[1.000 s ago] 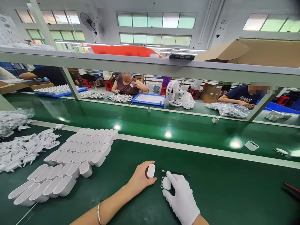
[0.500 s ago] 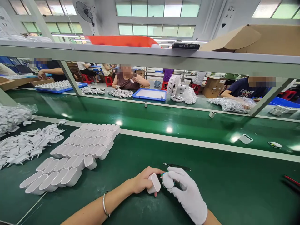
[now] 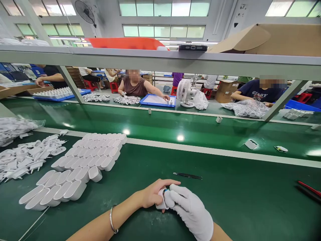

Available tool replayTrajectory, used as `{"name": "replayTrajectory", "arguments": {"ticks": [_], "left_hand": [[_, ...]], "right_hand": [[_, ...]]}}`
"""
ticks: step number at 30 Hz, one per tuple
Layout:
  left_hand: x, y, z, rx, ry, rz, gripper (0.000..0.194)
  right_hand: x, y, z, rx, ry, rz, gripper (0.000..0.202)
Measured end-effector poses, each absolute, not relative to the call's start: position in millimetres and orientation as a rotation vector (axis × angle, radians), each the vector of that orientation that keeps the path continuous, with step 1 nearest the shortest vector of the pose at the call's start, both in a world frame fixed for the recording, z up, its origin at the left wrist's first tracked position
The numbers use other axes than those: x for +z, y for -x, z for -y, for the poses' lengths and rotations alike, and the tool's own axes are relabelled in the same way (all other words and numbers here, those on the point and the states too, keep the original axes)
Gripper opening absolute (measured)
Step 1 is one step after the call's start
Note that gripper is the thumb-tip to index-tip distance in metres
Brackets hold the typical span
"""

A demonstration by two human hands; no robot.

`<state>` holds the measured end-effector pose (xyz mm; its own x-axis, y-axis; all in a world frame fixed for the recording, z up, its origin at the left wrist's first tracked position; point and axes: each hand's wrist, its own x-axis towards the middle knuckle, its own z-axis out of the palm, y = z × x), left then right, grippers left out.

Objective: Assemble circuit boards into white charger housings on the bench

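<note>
My bare left hand (image 3: 152, 194) grips a white plastic charger shell (image 3: 160, 201) just above the green bench. My right hand (image 3: 190, 209), in a white glove, presses a small part with a green edge (image 3: 167, 191) against the shell's open end; the two hands touch. Most of the shell and the part are hidden by my fingers. Black tweezers (image 3: 187, 175) lie on the mat just beyond my hands.
Rows of empty white shells (image 3: 75, 169) lie at the left, with a heap of white plug parts (image 3: 27, 155) beyond them. A conveyor belt (image 3: 175, 129) carries loose shells (image 3: 250, 144). Other people sit across it. Red and black tools (image 3: 309, 190) lie at the right.
My hands have come together: the gloved right hand lifted the small part off the mat and pushed it into the shell held in my left hand. The tweezers now lie uncovered.
</note>
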<state>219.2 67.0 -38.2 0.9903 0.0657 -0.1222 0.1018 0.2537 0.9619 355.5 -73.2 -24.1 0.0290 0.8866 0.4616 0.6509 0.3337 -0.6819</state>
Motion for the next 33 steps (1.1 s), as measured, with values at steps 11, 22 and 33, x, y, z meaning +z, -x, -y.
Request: {"name": "replayTrajectory", "arguments": {"ticks": [11,22,33], "left_hand": [[-41,-218,-68,-0.026,-1.286,-0.092,0.087],[-45,-220,-65,0.088,-1.156,-0.03,0.097],[-46,-227,-52,0.203,-1.235,-0.24,0.111]], "right_hand": [[-31,-356,75,0.345,1.335,1.653,0.02],[-18,-353,86,0.007,1.505,1.943,0.049],[-35,-347,74,0.14,1.471,1.666,0.028]]}}
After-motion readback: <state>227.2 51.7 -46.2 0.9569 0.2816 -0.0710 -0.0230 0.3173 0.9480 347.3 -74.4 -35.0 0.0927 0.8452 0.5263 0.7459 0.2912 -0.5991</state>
